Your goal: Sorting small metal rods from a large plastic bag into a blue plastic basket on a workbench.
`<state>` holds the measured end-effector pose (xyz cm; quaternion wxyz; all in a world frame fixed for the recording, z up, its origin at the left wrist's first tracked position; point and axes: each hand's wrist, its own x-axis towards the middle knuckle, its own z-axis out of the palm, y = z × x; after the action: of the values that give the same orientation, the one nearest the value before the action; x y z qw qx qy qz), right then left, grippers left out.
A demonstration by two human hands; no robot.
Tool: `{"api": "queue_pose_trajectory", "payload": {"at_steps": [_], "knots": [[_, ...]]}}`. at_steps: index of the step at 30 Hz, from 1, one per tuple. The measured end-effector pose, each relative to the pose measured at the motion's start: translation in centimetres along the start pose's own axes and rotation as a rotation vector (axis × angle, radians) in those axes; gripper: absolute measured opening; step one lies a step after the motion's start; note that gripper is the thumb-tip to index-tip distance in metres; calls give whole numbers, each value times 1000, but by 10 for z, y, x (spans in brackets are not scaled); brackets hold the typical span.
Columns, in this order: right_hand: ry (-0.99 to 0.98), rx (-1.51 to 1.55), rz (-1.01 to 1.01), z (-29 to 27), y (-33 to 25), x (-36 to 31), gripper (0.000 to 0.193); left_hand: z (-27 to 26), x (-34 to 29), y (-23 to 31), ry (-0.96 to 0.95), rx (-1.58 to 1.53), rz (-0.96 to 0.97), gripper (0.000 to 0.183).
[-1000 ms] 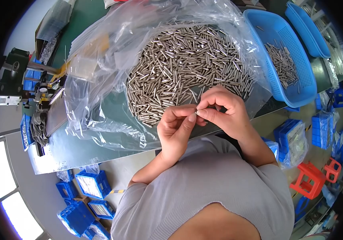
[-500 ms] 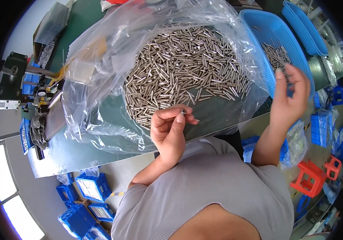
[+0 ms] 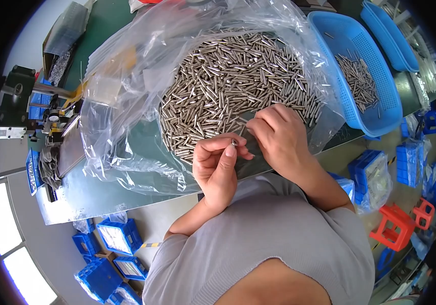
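A large heap of small, pointed silvery metal pins (image 3: 228,76) lies on a clear plastic sheet (image 3: 111,132) on the green table. Just in front of the heap, my left hand (image 3: 215,168) pinches a small round metal ring (image 3: 234,142) between thumb and forefinger. Close beside it on the right, my right hand (image 3: 285,140) is palm down with its fingers bent together. Its fingertips reach the loose pins at the heap's near edge; whether a pin is between them is hidden. More pins (image 3: 358,84) lie in the blue perforated basket (image 3: 340,35) at the right.
A second blue basket (image 3: 390,38) stands beyond the first. At the left are a black metal fixture (image 3: 17,96) and an open box of small parts (image 3: 60,66). Blue crates (image 3: 119,236) and a red stool (image 3: 394,229) stand on the floor.
My right hand has moved left from above the pins in the blue basket to the near edge of the heap. My left hand stays in place, still pinching the ring.
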<state>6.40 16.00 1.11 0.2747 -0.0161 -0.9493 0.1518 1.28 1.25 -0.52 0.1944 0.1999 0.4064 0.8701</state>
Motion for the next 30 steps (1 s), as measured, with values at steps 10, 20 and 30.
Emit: {"api": "queue_pose_trajectory", "payload": {"at_steps": [10,20,30], "knots": [[12,24,41,0,2,-5,8,0,1,0,-12,20,-13,8],[105,525,156,-31,1,1,11,3,1,-1,-56,86,-67,8],[71,490,132,-32,-1,2,12,1,-1,0,-124,168,-107,9]]}}
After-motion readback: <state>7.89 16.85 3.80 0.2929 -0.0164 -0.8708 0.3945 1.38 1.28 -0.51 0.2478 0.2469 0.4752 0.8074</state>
